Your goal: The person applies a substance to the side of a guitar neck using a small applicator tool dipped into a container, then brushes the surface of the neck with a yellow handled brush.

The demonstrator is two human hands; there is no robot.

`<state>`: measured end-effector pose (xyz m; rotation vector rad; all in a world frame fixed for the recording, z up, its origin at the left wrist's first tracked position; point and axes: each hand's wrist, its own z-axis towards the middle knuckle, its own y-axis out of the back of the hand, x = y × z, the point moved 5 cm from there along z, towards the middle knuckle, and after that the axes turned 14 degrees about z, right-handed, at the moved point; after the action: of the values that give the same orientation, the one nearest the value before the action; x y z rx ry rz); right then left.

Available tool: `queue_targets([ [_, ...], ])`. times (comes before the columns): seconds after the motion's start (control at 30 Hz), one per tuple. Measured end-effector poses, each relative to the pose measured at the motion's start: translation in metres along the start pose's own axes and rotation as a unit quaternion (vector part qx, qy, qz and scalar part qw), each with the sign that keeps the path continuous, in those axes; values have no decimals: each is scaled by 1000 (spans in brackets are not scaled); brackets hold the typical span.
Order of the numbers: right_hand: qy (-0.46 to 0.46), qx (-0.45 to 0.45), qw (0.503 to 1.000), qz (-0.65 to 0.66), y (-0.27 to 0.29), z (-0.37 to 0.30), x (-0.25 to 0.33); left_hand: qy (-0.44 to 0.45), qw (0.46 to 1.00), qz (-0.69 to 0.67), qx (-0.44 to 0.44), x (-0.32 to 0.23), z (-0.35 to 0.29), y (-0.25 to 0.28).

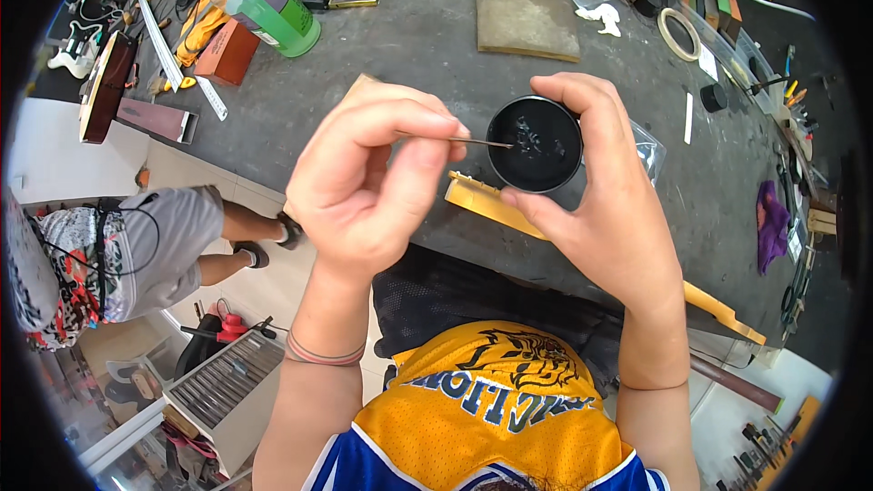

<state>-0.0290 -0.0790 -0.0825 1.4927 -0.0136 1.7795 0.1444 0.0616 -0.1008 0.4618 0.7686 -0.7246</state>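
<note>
Between thumb and fingers of my left hand [368, 173] is pinched a thin metal pick [477, 141]. Its tip reaches over the rim into a round black cup [536, 168]. My right hand [623, 195] is curled around the cup's right side, fingers at the far rim and thumb at the near one, tilting the opening toward me. Small shiny, pale streaks show on the dark inside; what they are I cannot tell. Beneath my right hand a long yellow wooden piece [491, 205], shaped like a guitar neck, lies along the bench edge.
On the dark bench [400, 45] are a square metal plate [527, 23], a green bottle [277, 14], a red-brown block [227, 53], tape rolls [679, 34] and a purple cloth [773, 223]. At the left a person [136, 255] stands near a tool rack [227, 386].
</note>
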Motion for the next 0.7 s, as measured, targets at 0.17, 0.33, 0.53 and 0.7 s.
queue_targets([
  [0.17,36,0,999,-11,-3,1,-3,-25,987,151,57,10,-2,-5],
  [0.33,63,2,998,-11,-3,2,-4,-13,986,152,64,17,-4,-6],
  [0.53,80,3,997,-15,-6,3,-2,-44,981,176,73,15,-4,-4],
  [0.7,83,8,996,-17,-9,4,0,14,989,139,55,19,-13,0],
])
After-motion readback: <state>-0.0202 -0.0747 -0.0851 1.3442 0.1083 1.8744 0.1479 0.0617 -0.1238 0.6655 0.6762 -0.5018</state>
